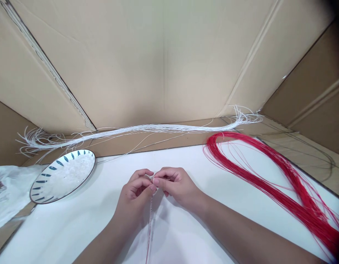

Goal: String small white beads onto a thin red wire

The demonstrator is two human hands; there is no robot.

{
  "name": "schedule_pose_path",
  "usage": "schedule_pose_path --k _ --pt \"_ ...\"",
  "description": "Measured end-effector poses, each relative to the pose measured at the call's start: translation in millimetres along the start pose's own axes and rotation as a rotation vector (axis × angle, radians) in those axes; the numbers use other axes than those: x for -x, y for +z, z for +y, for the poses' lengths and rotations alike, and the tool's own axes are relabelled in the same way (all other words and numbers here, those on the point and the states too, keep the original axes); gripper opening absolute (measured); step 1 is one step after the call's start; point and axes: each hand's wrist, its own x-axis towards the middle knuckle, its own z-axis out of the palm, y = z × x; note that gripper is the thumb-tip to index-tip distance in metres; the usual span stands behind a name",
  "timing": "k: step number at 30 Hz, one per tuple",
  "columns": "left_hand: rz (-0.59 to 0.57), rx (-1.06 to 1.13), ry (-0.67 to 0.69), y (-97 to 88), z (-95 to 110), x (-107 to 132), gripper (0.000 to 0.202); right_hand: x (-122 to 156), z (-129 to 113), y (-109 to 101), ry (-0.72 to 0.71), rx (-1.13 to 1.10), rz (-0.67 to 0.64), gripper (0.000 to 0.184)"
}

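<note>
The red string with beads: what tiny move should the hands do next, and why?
Probably slide the newest bead down the red string. The left hand and right hand both pinch its top end, and small white beads already sit in a row below them. More loose beads wait in the plate on the left.

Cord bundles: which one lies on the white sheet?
The red bundle, looped mostly on the white sheet, to the right of the right hand. The white bundle instead runs straight along the brown cardboard ledge behind the sheet.
</note>
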Motion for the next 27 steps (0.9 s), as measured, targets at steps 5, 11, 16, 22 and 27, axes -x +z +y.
schedule_pose_path --k 5,11,16,22,27 --pt "-0.013 0.053 -0.013 2.5 1.1 0.1 0.026 -0.3 2.6 -0.3 -0.014 -0.027 -0.022 0.022" --pt "-0.062 0.228 -0.126 2.8 2.7 0.8 0.018 -6.2 1.1 -6.1 -0.031 -0.287 0.152 0.020" --pt "-0.252 0.388 -0.389 7.9 3.1 8.4 0.049 -12.6 -4.8 -12.7 -0.074 -0.442 0.366 0.022" --pt "-0.476 0.326 -0.553 7.8 -5.9 14.8 0.082 -13.5 -8.7 -14.2 -0.113 -0.516 0.447 0.025" --pt "-0.492 0.311 -0.551 8.1 -12.2 17.5 0.043 -13.5 -9.5 -15.2 -0.127 -0.551 0.454 0.027"
